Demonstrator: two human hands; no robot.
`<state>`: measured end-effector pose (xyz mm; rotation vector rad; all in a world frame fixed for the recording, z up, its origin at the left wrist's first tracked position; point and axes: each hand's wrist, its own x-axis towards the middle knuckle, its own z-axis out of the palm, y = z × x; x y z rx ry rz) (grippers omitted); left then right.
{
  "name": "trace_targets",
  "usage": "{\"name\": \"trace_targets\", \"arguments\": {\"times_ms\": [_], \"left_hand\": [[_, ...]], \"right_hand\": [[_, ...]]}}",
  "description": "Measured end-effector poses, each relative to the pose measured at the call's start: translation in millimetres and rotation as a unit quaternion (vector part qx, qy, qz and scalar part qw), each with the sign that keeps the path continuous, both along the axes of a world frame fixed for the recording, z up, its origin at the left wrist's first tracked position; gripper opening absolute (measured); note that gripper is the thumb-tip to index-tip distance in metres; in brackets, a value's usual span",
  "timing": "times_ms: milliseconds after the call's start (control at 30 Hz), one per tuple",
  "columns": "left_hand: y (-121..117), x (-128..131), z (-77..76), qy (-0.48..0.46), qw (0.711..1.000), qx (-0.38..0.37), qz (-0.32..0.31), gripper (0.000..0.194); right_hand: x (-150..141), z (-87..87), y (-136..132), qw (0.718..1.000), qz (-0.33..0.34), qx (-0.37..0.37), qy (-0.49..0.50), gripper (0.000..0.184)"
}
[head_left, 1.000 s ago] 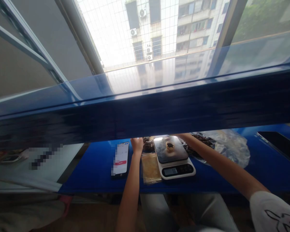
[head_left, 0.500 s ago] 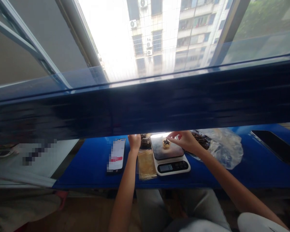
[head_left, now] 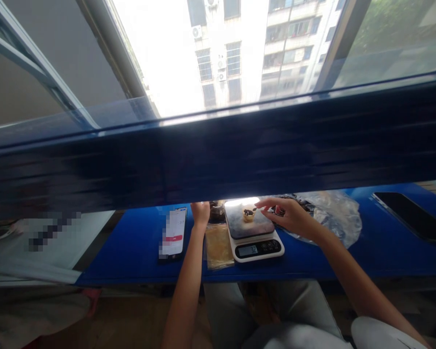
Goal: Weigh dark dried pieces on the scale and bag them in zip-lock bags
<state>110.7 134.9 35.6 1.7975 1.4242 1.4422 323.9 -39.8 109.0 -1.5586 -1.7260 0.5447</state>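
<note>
My right hand [head_left: 287, 215] is beside a small yellowish cup [head_left: 248, 217] with dark pieces in it. Its thumb and forefinger pinch a small dark piece [head_left: 255, 209] at the cup's rim. The cup stands on the dark plate of a white kitchen scale [head_left: 259, 251], whose display is lit. Left of the scale, my left hand [head_left: 200, 213] is curled, partly hidden by the blue shelf edge; what it holds, if anything, I cannot make out. A container of dark stuff [head_left: 217, 211] sits near it. Flat yellowish clear bags [head_left: 219, 245] lie between my left wrist and the scale.
A blue shelf bar [head_left: 218, 155] crosses above my hands. A lit phone [head_left: 172, 235] lies to the left and a dark phone [head_left: 409, 215] far right. Behind my right hand is a clear plastic bag [head_left: 339, 218] with dark pieces. Another person's hand [head_left: 91, 298] shows at lower left.
My right hand has drawn slightly right from the top of the cup, with a dark piece at its fingertips. The scale's reading differs a little. My left hand stays in place.
</note>
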Motion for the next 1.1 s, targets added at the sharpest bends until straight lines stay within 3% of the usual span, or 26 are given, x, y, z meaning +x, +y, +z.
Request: {"name": "trace_targets", "arguments": {"times_ms": [200,400,500,600,767,900,1100], "left_hand": [[-1,-1,0.5,0.016,1.000,-0.006,-0.005,0.012],[-3,-1,2.1,0.032,0.999,-0.007,-0.009,0.015],[-4,-2,2.9,0.030,0.999,-0.007,-0.015,0.016],[-4,-2,4.2,0.020,1.000,-0.006,-0.016,0.015],[-3,0,5.3,0.018,1.000,-0.006,-0.010,0.012],[-3,-1,5.5,0.025,1.000,-0.002,-0.004,0.013],[-5,-3,7.9,0.043,0.999,-0.011,0.004,0.016]], "right_hand": [[1,-0.1,-8,0.999,0.026,-0.025,0.008,0.028],[-12,-0.8,-3,1.000,0.017,0.012,0.020,0.029],[-5,-3.3,-3,0.998,-0.042,0.036,0.014,0.030],[12,-17.8,-5,0.987,-0.143,0.050,-0.059,0.032],[36,-56.8,-12,0.931,-0.273,-0.033,-0.239,0.045],[40,-71.4,-16,0.926,-0.281,-0.035,-0.250,0.045],[37,-61.8,-23,0.933,-0.285,0.013,-0.220,0.039]]}}
